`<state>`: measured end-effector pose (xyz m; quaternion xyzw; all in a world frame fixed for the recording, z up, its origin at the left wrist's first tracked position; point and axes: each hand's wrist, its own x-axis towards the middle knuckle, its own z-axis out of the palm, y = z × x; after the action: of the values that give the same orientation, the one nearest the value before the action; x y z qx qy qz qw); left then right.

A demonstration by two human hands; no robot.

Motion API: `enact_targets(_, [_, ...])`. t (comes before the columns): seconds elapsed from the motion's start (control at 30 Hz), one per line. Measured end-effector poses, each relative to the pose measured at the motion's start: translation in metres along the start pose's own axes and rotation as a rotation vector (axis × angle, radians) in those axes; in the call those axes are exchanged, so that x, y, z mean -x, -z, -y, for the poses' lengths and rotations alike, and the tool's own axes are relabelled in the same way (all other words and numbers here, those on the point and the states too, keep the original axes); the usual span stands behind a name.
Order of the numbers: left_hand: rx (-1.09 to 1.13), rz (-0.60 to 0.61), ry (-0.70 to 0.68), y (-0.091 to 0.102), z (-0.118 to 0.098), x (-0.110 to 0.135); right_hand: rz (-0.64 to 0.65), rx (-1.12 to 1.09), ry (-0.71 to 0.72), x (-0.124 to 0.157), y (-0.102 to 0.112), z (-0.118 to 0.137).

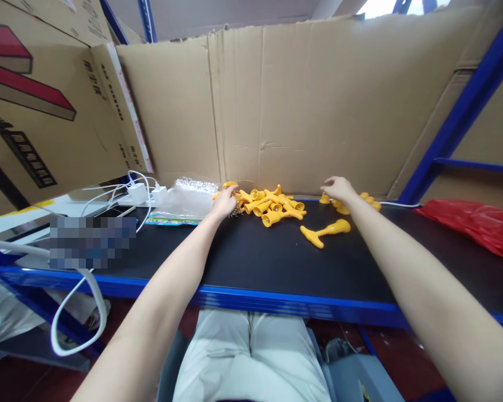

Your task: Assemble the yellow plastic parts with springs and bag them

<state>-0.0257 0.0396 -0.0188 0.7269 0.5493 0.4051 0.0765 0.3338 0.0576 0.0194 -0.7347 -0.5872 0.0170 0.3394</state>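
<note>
My left hand (225, 202) is at the left end of a pile of yellow plastic T-shaped pieces (272, 206), which have flared hollow ends. Its fingers are closed around one yellow T-shaped piece (230, 184), whose ends show past the hand. Farther right, my right hand (339, 190) hovers just above a small yellow piece standing on its flared end (324, 199). The fingers there are loosely curled and apart, with nothing visible between them. Between the hands, nearer the front edge, lies a single yellow T-shaped piece (324, 231). More yellow pieces (371, 201) are partly hidden behind my right wrist.
Clear plastic bags (186, 198) lie left of the pile, beside white chargers (138, 193) with tangled cables. A red plastic bag (471, 223) rests at the right. Cardboard (318, 106) walls the back of the black tabletop (255, 262), and a blue metal post (456, 117) rises at right.
</note>
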Motion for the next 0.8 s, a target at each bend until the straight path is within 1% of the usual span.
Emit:
enact_targets(0.1, [0.062, -0.034, -0.008, 0.000, -0.010, -0.006, 0.046, 0.006, 0.141, 0.013, 0.004, 0.022])
enact_targets(0.13, [0.063, -0.037, -0.014, 0.000, -0.013, -0.008, 0.074, 0.013, 0.202, 0.018, 0.004, 0.030])
enact_targets(0.2, [0.035, -0.024, -0.026, 0.000, -0.018, -0.011, 0.090, 0.018, 0.298, 0.029, 0.000, 0.049])
enact_targets(0.3, [-0.025, 0.034, -0.008, 0.000, -0.019, -0.016, 0.196, -0.044, 0.468, 0.046, -0.014, 0.081])
enact_targets(0.4, [-0.060, 0.105, 0.045, -0.002, -0.015, -0.018, 0.303, -0.103, 0.598, 0.062, -0.031, 0.112])
enact_targets(0.5, [-0.059, 0.141, 0.064, -0.007, -0.007, -0.020, 0.354, -0.089, 0.661, 0.075, -0.049, 0.134])
enact_targets(0.57, [-0.060, 0.144, 0.044, -0.011, 0.000, -0.021, 0.397, -0.057, 0.690, 0.082, -0.060, 0.142])
enact_targets(0.67, [-0.120, 0.157, -0.005, -0.016, 0.008, -0.020, 0.461, 0.080, 0.707, 0.089, -0.072, 0.143])
enact_targets(0.73, [-0.177, 0.152, -0.026, -0.017, 0.011, -0.018, 0.449, 0.141, 0.708, 0.091, -0.077, 0.140])
enact_targets(0.8, [-0.226, 0.137, -0.047, -0.017, 0.012, -0.015, 0.427, 0.139, 0.703, 0.091, -0.078, 0.135])
